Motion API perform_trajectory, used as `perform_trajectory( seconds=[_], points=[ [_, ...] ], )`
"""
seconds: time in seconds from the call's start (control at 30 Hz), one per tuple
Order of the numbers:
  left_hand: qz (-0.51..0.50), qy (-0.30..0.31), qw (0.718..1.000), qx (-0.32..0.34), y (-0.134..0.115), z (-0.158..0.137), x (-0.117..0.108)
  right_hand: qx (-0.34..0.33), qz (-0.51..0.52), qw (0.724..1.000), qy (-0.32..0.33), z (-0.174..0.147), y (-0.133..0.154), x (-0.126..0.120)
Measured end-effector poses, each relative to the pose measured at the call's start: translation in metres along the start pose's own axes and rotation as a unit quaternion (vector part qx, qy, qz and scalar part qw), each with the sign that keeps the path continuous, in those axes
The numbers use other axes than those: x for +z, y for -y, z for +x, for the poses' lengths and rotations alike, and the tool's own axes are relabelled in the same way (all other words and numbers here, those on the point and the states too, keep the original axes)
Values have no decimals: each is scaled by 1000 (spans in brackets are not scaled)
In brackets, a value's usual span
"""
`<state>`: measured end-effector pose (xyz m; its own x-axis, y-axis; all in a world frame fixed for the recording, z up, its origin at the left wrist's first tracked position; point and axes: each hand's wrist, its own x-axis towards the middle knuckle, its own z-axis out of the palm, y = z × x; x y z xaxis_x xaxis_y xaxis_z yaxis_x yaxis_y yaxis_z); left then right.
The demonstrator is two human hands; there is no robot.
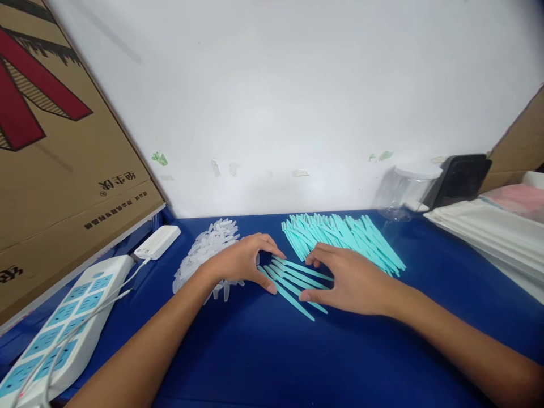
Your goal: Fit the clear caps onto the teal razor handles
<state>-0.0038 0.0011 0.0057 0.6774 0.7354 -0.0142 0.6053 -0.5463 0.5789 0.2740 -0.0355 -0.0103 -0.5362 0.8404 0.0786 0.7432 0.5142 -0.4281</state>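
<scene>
Left hand (pixel 240 259) and right hand (pixel 355 280) are curving half-open fingers (pixel 267 283) around a few separated turquoise sticks (pixel 297 276) without clamping them. Beyond the right fingers, the larger pile (pixel 344 233) is lying unseparated.

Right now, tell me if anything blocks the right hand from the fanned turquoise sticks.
Nothing visible does: the right hand is at one end of the fanned turquoise sticks; the turquoise pile lies farther back.
</scene>
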Motion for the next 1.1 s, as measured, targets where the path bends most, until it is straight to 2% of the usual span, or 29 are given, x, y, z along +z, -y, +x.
perform_trajectory(
  seconds=[0.43, 0.67, 0.93, 1.03, 1.1],
  points=[
    [30, -12, 999, 8, -6, 0, 9, -22, -27, 999, 25, -5, 8, -2],
    [-13, 14, 1000, 18, -9, 0, 12, -51, 5, 998, 43, -6, 1, -6],
    [-54, 44, 997, 8, -18, -2, 6, -60, 38, 994, 85, -8, 6, -12],
    [-62, 24, 998, 6, -15, -1, 2, -68, 54, 992, 88, -7, 8, -13],
    [-48, -21, 999, -10, -8, -1, -3, -58, 68, 994, 60, -4, 5, -12]
  ],
)
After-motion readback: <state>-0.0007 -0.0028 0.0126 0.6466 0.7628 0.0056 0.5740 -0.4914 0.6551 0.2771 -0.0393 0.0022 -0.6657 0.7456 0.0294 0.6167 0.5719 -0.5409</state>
